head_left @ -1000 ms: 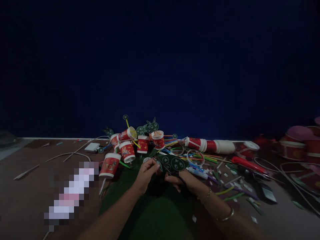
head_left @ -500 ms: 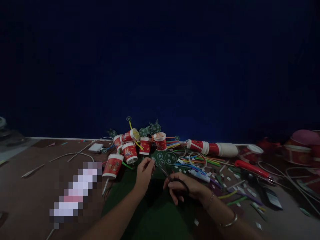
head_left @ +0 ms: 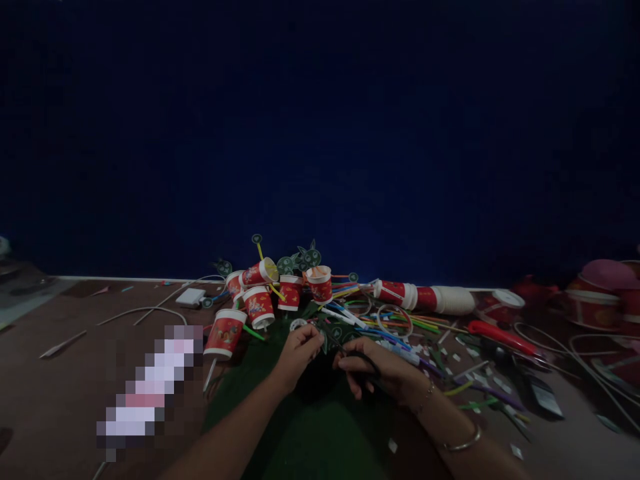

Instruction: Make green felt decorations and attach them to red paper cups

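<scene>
And there the left hand [head_left: 301, 350] pinched the paper [head_left: 337, 333], short of the tabletop [head_left: 70, 393]'s far edge; the right hand [head_left: 383, 363] gripped the scissors [head_left: 369, 362]. Turning paper, not blades, looked cleanest!

Dim throughout; blue backdrop [head_left: 320, 133] near black; dark shadow below hands [head_left: 298, 350]; pixelated patch [head_left: 150, 387] at left; edges soft, probably stretched.

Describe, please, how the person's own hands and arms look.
The left hand and right hand have no gloves, and no sleeves are visible. Behind the right hand are a thin, chain-like bracelet and, farther up, a smooth silvery bangle. The left shows no bracelet.
</scene>
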A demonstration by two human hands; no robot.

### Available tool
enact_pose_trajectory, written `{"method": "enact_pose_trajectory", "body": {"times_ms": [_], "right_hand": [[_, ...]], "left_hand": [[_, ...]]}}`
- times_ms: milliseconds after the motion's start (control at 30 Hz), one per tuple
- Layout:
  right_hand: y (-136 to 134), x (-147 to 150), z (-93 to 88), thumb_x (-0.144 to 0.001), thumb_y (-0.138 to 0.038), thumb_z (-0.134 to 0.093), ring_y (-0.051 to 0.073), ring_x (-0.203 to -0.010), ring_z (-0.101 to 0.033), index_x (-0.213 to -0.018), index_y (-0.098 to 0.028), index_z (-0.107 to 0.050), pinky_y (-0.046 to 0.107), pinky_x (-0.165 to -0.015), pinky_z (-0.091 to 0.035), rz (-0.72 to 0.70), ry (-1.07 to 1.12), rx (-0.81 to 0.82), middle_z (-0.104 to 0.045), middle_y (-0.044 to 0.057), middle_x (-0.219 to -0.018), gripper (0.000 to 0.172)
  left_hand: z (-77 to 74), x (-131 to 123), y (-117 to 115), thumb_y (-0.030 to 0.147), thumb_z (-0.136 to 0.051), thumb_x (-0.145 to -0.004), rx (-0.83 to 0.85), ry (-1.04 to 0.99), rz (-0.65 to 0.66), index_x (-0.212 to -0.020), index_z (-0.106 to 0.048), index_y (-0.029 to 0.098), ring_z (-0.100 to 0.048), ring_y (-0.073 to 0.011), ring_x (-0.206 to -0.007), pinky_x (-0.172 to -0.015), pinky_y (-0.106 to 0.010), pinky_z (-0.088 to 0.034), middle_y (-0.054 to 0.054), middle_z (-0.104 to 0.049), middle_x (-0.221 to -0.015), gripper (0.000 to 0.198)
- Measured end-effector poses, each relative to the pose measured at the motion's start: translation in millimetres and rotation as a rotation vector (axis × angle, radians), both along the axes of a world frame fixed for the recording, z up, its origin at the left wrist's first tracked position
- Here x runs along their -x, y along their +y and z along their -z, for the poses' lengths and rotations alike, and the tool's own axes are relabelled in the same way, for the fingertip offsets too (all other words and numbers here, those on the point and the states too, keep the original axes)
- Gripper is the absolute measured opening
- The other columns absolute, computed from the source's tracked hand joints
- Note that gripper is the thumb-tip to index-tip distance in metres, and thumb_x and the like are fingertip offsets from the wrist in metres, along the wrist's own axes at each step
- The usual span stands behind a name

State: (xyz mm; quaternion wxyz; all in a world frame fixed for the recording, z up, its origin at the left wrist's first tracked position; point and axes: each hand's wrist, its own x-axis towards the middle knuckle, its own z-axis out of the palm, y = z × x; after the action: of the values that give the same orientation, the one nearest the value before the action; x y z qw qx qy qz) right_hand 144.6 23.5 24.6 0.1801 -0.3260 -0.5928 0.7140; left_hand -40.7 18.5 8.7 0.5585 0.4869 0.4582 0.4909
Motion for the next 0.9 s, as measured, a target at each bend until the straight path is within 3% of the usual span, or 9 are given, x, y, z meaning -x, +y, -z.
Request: {"method": "enact_pose_trajectory", "body": {"times_ms": [300,467,767,900], "right_hand": [[5,-9,5.1,-0.075,-0.038,-0.063,0.004,-0.032,-0.043,-0.082,-0.010,-0.062,0.014,-0.032,-0.021,-0.013,0.031,-0.011,-0.054,-0.005,-0.043,0.029],[6,-1,9.5,-0.077,-0.040,-0.060,0.006,-0.034,-0.046,-0.084,-0.012,-0.058,0.015,-0.031,-0.022,-0.008,0.084,0.024,-0.057,-0.003,-0.046,0.029],[1,9,16.5,-0.073,-0.046,-0.065,0.008,-0.043,-0.049,-0.082,-0.015,-0.053,0.018,-0.043,-0.039,0.054,0.099,-0.079,-0.056,-0.004,-0.053,0.034],[1,8,14.1,-0.074,-0.046,-0.064,0.008,-0.046,-0.050,-0.083,-0.014,-0.055,0.018,-0.044,-0.038,0.057,0.067,-0.155,-0.056,-0.003,-0.055,0.034]], "left_hand": [[-4.4,5,0,0.035,-0.066,-0.066,0.172,-0.148,0.175,-0.061,-0.044,0.018,-0.022,-0.0026,-0.033,-0.036,-0.018,-0.009,0.010,-0.035,-0.040,0.028],[-1.5,3,1,0.038,-0.067,-0.066,0.138,-0.185,0.162,-0.061,-0.044,0.017,-0.028,-0.0033,-0.037,-0.038,-0.018,-0.013,0.008,-0.042,-0.042,0.032],[2.8,-2,-4,0.034,-0.063,-0.072,0.107,-0.172,0.094,-0.061,-0.045,0.017,-0.031,-0.0040,-0.038,-0.040,-0.017,-0.018,0.006,-0.046,-0.044,0.027],[3.8,-2,-3,0.033,-0.063,-0.072,0.083,-0.161,0.076,-0.060,-0.046,0.017,-0.032,-0.0042,-0.040,-0.041,-0.017,-0.020,0.007,-0.045,-0.044,0.027]]}}
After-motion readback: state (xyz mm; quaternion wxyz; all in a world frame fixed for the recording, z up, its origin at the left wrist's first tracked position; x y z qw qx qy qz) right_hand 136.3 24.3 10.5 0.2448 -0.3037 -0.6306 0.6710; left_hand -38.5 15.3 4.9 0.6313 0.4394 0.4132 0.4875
